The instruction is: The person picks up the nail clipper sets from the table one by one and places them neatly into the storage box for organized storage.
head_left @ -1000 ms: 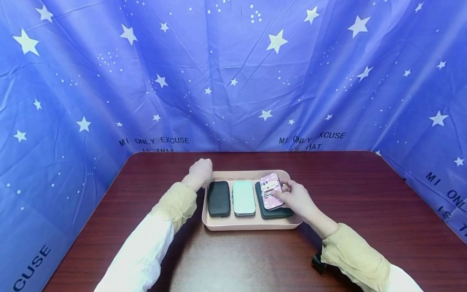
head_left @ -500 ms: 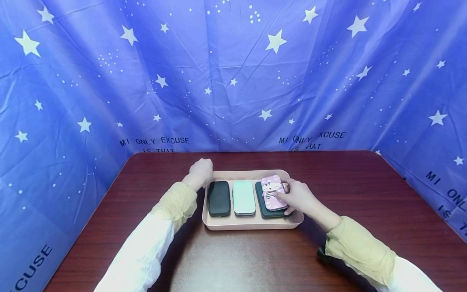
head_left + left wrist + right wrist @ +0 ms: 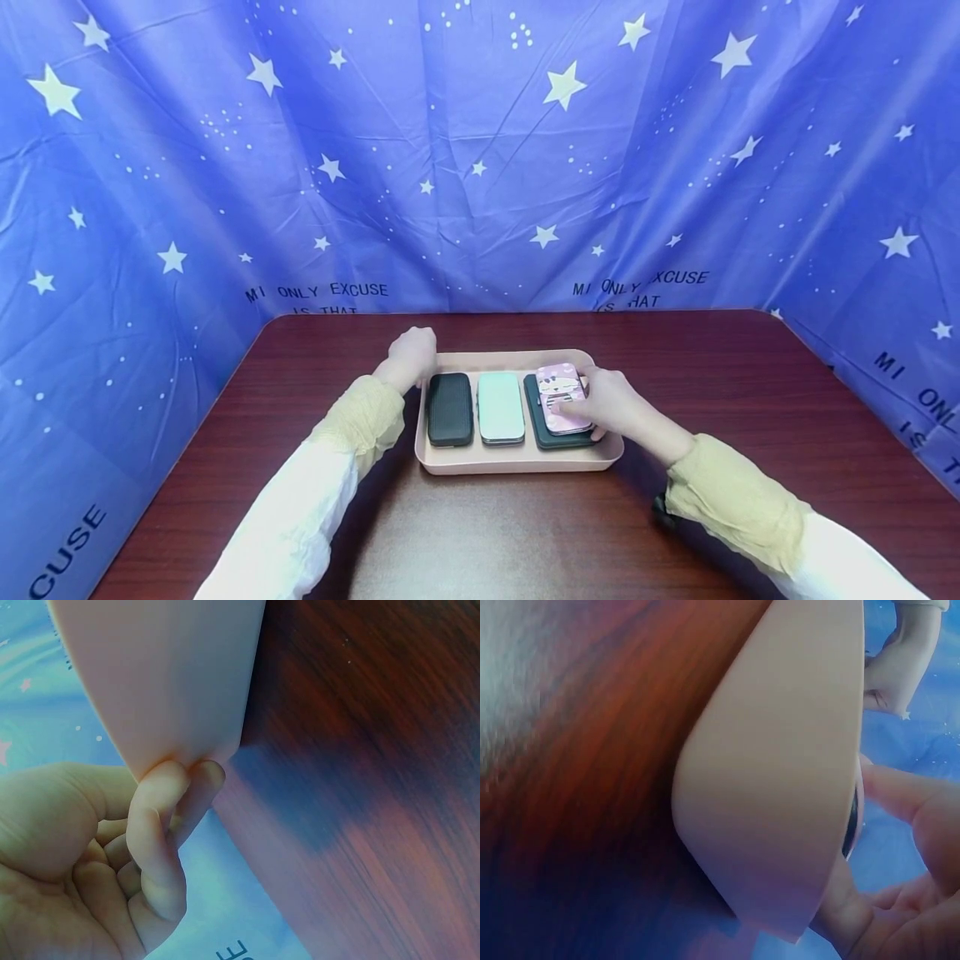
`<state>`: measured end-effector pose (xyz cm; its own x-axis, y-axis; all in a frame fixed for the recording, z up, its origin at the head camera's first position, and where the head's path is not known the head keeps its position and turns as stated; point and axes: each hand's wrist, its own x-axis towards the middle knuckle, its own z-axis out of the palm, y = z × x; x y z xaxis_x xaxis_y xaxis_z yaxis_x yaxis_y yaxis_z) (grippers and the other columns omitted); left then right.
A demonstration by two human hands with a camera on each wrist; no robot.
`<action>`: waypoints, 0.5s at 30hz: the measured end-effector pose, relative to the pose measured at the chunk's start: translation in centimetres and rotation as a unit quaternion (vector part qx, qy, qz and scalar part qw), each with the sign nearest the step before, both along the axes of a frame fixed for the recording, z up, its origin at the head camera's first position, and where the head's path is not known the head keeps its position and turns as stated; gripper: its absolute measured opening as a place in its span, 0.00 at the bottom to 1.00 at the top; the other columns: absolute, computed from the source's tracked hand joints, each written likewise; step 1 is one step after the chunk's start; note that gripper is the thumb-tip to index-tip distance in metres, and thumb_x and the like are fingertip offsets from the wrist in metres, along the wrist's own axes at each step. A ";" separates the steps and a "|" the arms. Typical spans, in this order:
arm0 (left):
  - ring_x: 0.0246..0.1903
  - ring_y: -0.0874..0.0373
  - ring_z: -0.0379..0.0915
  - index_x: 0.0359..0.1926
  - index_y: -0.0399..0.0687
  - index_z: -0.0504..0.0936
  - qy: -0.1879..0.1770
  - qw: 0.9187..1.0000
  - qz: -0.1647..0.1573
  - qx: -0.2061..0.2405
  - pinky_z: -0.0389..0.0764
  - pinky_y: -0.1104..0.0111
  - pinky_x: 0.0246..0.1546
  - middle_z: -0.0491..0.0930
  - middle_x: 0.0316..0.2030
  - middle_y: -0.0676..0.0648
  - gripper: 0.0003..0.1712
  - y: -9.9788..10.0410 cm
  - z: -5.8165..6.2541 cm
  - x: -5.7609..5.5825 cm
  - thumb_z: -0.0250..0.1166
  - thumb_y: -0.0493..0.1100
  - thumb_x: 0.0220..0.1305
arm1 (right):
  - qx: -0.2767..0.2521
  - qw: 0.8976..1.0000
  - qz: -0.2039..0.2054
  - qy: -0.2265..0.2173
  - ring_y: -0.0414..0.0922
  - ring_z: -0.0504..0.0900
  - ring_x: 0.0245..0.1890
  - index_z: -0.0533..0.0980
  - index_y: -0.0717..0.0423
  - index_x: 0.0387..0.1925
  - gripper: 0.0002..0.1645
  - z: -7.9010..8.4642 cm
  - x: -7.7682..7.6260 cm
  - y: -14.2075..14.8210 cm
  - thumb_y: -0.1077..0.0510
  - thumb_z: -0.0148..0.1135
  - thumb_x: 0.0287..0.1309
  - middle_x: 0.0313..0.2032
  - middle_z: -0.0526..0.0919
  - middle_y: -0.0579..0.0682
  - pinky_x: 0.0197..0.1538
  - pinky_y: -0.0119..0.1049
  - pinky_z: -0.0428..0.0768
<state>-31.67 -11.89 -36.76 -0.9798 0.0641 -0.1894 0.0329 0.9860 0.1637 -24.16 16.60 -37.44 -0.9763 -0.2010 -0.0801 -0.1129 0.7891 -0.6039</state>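
On the table, a beige tray bears several flat cases. My left hand grips its far left corner; in the left wrist view, curled fingers press the outside of the wall. My right hand holds a small pink case with a cartoon animal print by its sides, thumb across its top. The pink case lies over a larger dark green case at the tray's right end. The tray wall hides most of the pink case in the right wrist view.
Inside the tray, a mint case lies in the middle and a black ribbed case at the left. A dark object sits by the right sleeve. A blue starry curtain hangs behind the reddish-brown table.
The pink case was tilted and has turned straight, shifting slightly right and toward me over the dark green case with my right hand. My left hand stays at the tray corner.
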 end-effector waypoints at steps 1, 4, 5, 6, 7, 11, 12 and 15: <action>0.12 0.58 0.77 0.29 0.38 0.81 -0.001 1.000 0.000 0.001 0.78 0.66 0.14 0.77 0.08 0.49 0.04 0.0 0.0 0.0 0.62 0.29 0.50 | 0.000 1.000 0.003 0.000 0.44 0.78 0.07 0.62 0.74 0.60 0.46 0.0 0.0 0.0 0.51 0.71 0.46 0.25 0.79 0.59 0.13 0.38 0.78; 0.11 0.58 0.77 0.29 0.38 0.80 0.001 1.000 0.001 0.001 0.78 0.66 0.14 0.77 0.07 0.50 0.04 -0.1 0.0 0.0 0.63 0.30 0.50 | 0.007 1.000 0.010 -0.004 0.44 0.78 0.07 0.64 0.74 0.57 0.42 0.0 -0.2 0.0 0.53 0.71 0.46 0.24 0.79 0.58 0.13 0.38 0.78; 0.11 0.58 0.77 0.29 0.38 0.80 0.001 1.000 0.002 0.003 0.78 0.66 0.14 0.77 0.07 0.49 0.03 -0.1 0.0 0.0 0.62 0.30 0.51 | 0.009 1.000 0.011 -0.007 0.44 0.78 0.08 0.65 0.74 0.56 0.41 0.0 -0.3 0.0 0.53 0.71 0.46 0.24 0.79 0.58 0.13 0.38 0.78; 0.11 0.58 0.77 0.30 0.38 0.80 0.001 1.000 0.001 0.003 0.78 0.66 0.14 0.77 0.07 0.49 0.03 -0.1 -0.1 0.0 0.62 0.30 0.51 | 0.011 1.000 0.010 -0.010 0.44 0.78 0.08 0.65 0.74 0.55 0.41 0.0 -0.3 0.0 0.53 0.71 0.46 0.26 0.79 0.59 0.13 0.37 0.78; 0.11 0.58 0.77 0.30 0.38 0.80 0.000 1.000 0.001 0.003 0.78 0.66 0.14 0.77 0.08 0.49 0.03 -0.1 -0.1 0.0 0.62 0.30 0.51 | 0.015 1.000 0.009 -0.013 0.44 0.78 0.08 0.66 0.74 0.55 0.40 0.0 -0.3 0.0 0.53 0.71 0.46 0.27 0.79 0.60 0.13 0.37 0.78; 0.11 0.59 0.77 0.28 0.38 0.81 -0.005 1.000 0.000 0.002 0.78 0.66 0.14 0.77 0.08 0.49 0.03 -0.1 -0.1 0.2 0.62 0.30 0.50 | 0.039 0.999 0.003 -0.029 0.45 0.78 0.08 0.66 0.74 0.54 0.40 0.1 -0.2 -0.2 0.52 0.71 0.46 0.26 0.79 0.61 0.12 0.37 0.78; 0.11 0.59 0.77 0.27 0.38 0.81 -0.007 1.000 0.000 0.001 0.78 0.66 0.14 0.77 0.08 0.49 0.03 -0.1 -0.2 0.2 0.63 0.29 0.50 | 0.045 0.998 0.002 -0.033 0.44 0.78 0.08 0.67 0.73 0.53 0.39 0.2 -0.2 -0.2 0.52 0.71 0.45 0.24 0.78 0.61 0.12 0.37 0.78; 0.11 0.59 0.77 0.25 0.39 0.81 -0.011 1.000 -0.001 0.002 0.78 0.67 0.14 0.77 0.08 0.49 0.03 0.0 -0.3 0.2 0.64 0.29 0.49 | 0.055 0.997 -0.001 -0.044 0.44 0.78 0.08 0.68 0.72 0.49 0.36 0.2 -0.1 -0.2 0.52 0.70 0.45 0.19 0.77 0.58 0.13 0.36 0.78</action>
<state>-31.44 -11.93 -37.03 -0.9754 0.0675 -0.2098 0.0322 0.9854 0.1675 -24.24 16.36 -37.22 -0.9649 -0.1837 -0.1879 -0.0608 0.8516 -0.5206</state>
